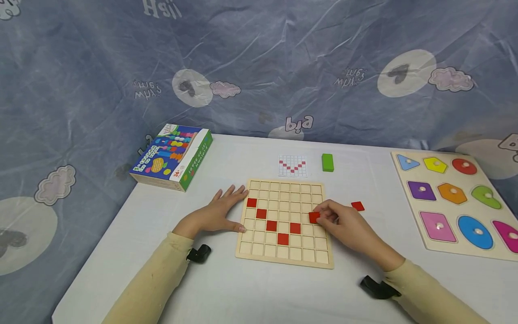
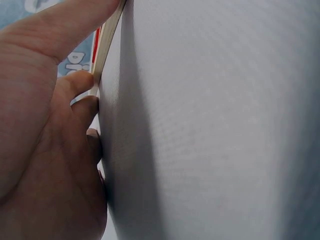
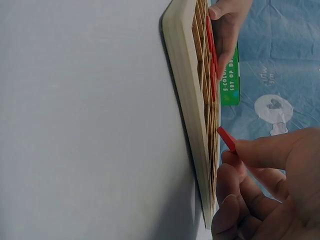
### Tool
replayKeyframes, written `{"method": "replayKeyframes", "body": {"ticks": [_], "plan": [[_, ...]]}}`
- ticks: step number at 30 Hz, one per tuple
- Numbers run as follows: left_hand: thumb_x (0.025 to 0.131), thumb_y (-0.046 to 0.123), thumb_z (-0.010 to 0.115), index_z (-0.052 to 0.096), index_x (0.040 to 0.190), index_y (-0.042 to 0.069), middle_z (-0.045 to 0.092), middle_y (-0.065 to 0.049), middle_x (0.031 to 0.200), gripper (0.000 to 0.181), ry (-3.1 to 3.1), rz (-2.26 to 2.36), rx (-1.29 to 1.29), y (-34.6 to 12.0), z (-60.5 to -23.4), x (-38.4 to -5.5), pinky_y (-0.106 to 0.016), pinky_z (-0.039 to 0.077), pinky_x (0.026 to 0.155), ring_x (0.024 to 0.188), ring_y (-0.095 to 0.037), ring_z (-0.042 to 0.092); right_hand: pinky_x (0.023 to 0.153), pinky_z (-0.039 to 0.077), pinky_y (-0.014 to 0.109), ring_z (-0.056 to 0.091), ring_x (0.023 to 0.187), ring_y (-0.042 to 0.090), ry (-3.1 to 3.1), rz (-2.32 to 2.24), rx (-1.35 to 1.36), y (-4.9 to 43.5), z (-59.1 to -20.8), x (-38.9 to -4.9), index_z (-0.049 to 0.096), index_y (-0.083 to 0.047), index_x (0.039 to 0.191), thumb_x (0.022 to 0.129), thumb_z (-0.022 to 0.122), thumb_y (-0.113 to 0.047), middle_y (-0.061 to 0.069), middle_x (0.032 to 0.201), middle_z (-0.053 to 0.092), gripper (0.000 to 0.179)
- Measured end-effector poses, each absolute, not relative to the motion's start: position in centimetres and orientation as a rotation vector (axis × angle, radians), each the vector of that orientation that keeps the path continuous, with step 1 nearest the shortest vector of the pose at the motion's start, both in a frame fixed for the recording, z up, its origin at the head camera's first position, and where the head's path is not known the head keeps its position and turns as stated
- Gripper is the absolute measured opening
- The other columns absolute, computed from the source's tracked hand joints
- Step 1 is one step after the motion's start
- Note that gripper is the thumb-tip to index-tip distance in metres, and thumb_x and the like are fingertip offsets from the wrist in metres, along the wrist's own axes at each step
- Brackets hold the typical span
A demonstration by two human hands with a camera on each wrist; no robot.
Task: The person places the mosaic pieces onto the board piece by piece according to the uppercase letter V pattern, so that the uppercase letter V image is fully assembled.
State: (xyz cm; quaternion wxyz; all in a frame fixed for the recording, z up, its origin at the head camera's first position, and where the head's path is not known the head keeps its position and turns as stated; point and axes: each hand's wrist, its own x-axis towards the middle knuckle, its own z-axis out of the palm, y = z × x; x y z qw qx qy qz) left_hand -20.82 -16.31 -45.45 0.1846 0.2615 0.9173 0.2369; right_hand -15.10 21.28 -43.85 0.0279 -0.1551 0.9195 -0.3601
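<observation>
A wooden grid board (image 1: pixel 262 248) lies flat on the white table, with several red square tiles (image 1: pixel 283 239) set in its cells in a slanting V. Between thumb and fingertips my right hand (image 1: pixel 344 225) pinches another red tile (image 1: pixel 314 218), tilted over the right side of the grid; the right wrist view shows this pinched tile (image 3: pixel 227 140) just above the board's surface. My left hand (image 1: pixel 216 213) rests spread at the board's left edge, thumb and fingertips touching the rim. One loose red tile (image 1: pixel 358 206) lies on the table right of the board.
Behind the board are a small pattern card (image 1: pixel 292 166) with a red V and a green block (image 1: pixel 328 162). A colourful box (image 1: pixel 171 156) stands at the back left. To the right lies a shape puzzle board (image 1: pixel 440 200) with knobbed pieces. A patterned cloth (image 1: pixel 259 67) hangs behind.
</observation>
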Motion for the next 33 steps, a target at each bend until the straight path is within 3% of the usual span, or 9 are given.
{"method": "replayKeyframes", "body": {"ticks": [22, 33], "plan": [[0.077, 0.054, 0.084, 0.021, 0.164, 0.020, 0.010, 0.000, 0.171, 0.113, 2.581, 0.669, 0.725, -16.3, -45.2, -20.7, -0.050, -0.007, 0.125, 0.157, -0.026, -0.005, 0.063, 0.049, 0.024, 0.056, 0.071, 0.011, 2.864, -1.056, -0.492, 19.2, -44.3, -15.5, 0.068, -0.017, 0.106, 0.092, 0.075, -0.012, -0.009, 0.078, 0.060, 0.016], [0.077, 0.053, 0.084, 0.021, 0.164, 0.019, 0.010, -0.001, 0.171, 0.113, 2.579, 0.668, 0.725, -16.2, -45.1, -20.7, -0.051, -0.007, 0.125, 0.157, -0.026, -0.005, 0.061, 0.046, 0.024, 0.053, 0.071, 0.011, 2.872, -1.074, -0.526, 19.3, -44.5, -15.4, 0.069, -0.017, 0.105, 0.089, 0.076, -0.006, -0.007, 0.086, 0.060, 0.021]]}}
